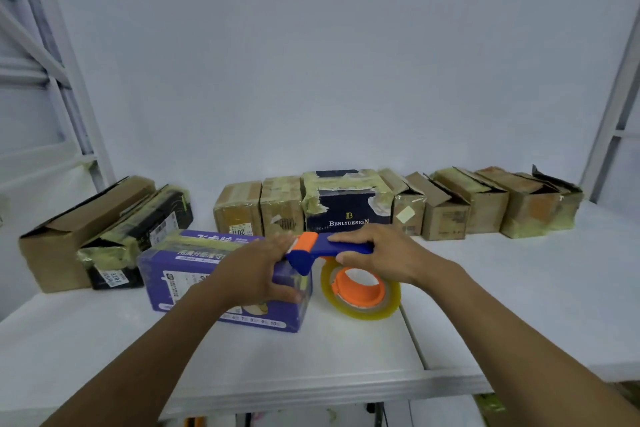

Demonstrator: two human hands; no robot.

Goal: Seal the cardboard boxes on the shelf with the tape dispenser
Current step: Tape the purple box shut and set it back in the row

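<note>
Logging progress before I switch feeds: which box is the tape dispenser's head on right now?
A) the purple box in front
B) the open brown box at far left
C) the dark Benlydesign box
A: the tape dispenser has its head at the top edge of the purple box, which the left hand holds.
</note>
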